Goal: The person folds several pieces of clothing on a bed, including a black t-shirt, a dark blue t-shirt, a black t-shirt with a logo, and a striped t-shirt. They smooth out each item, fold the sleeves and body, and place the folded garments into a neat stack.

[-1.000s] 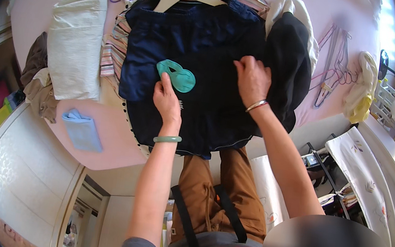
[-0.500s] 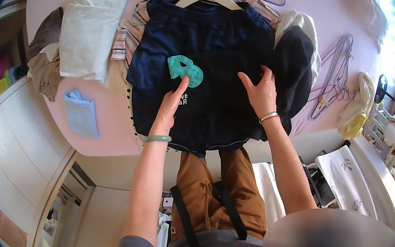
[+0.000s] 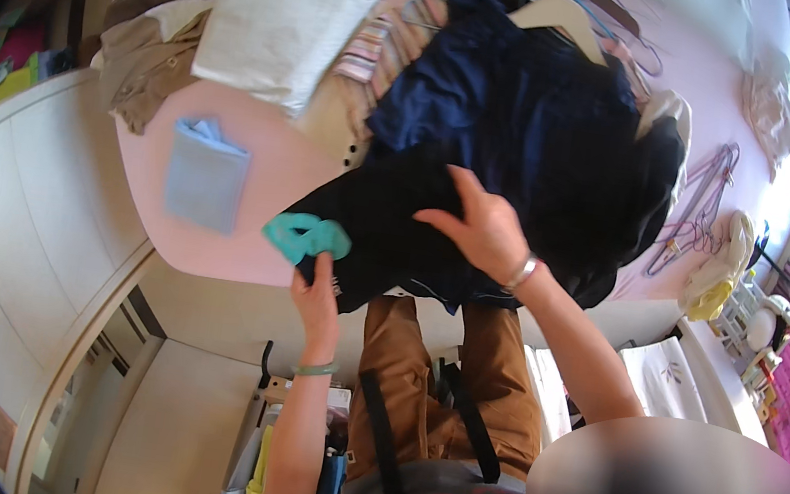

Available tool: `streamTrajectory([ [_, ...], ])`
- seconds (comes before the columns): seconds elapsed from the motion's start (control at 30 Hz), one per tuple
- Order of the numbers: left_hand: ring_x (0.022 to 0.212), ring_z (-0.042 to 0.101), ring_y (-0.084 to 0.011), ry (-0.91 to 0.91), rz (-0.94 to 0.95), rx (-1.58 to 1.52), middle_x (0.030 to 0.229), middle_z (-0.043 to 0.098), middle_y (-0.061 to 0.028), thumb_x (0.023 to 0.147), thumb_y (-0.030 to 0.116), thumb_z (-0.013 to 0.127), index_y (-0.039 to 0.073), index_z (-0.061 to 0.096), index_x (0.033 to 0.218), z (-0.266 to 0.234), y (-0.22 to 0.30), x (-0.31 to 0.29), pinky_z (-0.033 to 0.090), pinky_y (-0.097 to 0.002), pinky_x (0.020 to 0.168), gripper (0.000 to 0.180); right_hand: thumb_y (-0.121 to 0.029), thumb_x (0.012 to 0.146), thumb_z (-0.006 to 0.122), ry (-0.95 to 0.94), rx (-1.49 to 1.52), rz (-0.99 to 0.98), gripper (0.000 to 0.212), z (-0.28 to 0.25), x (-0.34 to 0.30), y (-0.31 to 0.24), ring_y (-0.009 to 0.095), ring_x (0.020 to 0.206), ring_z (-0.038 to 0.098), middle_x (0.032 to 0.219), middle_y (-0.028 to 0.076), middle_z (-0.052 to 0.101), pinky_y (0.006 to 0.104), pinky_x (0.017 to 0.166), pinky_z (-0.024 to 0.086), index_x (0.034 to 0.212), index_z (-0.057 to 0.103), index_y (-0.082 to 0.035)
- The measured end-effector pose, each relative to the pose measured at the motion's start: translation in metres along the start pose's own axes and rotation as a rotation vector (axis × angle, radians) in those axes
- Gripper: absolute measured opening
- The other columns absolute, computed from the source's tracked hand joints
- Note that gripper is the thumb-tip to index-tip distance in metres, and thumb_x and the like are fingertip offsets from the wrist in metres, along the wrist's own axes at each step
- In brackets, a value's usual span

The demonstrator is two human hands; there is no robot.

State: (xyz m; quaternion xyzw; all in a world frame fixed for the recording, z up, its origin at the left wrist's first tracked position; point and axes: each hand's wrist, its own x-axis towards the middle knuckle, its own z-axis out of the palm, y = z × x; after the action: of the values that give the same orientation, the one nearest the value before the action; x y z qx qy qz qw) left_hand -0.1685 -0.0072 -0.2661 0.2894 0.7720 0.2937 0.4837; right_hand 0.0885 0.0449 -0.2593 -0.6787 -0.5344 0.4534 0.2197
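Note:
My left hand (image 3: 314, 304) is closed on the edge of a black garment (image 3: 410, 211), with its thumb beside a teal patch (image 3: 306, 237). Part of the black cloth hangs past the table's near edge. Above the same garment is my right hand (image 3: 486, 232), with thumb and forefinger spread apart; its other fingers are partly hidden. Under and behind the black cloth lie navy shorts (image 3: 546, 107) on a cream hanger (image 3: 563, 23).
On the pink tabletop (image 3: 126, 184) are a folded light-blue cloth (image 3: 207, 175), white folded fabric (image 3: 291, 15), brown clothing (image 3: 156, 42) and a striped garment (image 3: 368, 46). Loose hangers (image 3: 693, 213) and a cream-yellow cloth (image 3: 720, 268) lie to the right.
My left hand has carried the teal-patched end of the black garment left and toward me, off the navy shorts. My right hand has shifted down and left in the picture. The view has turned.

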Motion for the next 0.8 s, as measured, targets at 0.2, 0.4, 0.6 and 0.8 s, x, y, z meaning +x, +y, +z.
streamTrajectory([
  [0.2,0.100,0.057,-0.0132,0.235,-0.104,-0.148,0.119,0.061,-0.0019,0.097,0.033,0.061,0.004,0.057,0.127,-0.091,-0.043,0.049,0.046,-0.0279,0.088,0.041,-0.050,0.084,0.068,-0.189,-0.181,-0.429,0.064,0.134,0.079,-0.051,0.036,0.063,0.063,0.069,0.015,0.063,0.0432,0.053,0.048,0.123,0.050,-0.003],
  [0.4,0.124,0.048,-0.0266,0.249,-0.335,-0.101,0.137,0.047,-0.0102,0.099,0.031,0.057,0.009,0.032,0.150,-0.125,-0.099,0.069,0.037,-0.0444,0.107,0.061,-0.044,0.085,0.067,-0.180,-0.400,-0.301,0.062,0.187,0.093,-0.048,0.028,0.112,0.057,0.120,0.011,0.059,0.0414,0.090,0.047,0.134,0.047,-0.011],
  [0.6,0.146,0.019,-0.0382,0.099,0.457,0.840,0.158,0.020,-0.0218,0.101,0.037,0.049,0.003,0.029,0.151,-0.104,-0.058,0.096,0.018,-0.0518,0.116,0.064,-0.053,0.086,0.060,-0.310,-0.631,-0.684,0.077,0.202,0.070,-0.084,0.020,0.148,0.021,0.159,0.002,0.027,0.0461,0.118,0.018,0.148,0.037,-0.014],
  [0.8,0.148,0.013,-0.0394,0.071,0.452,1.086,0.160,0.012,-0.0221,0.097,0.048,0.050,0.006,0.020,0.154,-0.101,-0.094,0.130,0.012,-0.0547,0.117,0.078,-0.056,0.091,0.051,-0.414,-0.779,-0.827,0.075,0.228,0.104,-0.037,0.016,0.149,0.015,0.161,-0.002,0.021,0.0460,0.120,0.013,0.151,0.032,-0.016],
])
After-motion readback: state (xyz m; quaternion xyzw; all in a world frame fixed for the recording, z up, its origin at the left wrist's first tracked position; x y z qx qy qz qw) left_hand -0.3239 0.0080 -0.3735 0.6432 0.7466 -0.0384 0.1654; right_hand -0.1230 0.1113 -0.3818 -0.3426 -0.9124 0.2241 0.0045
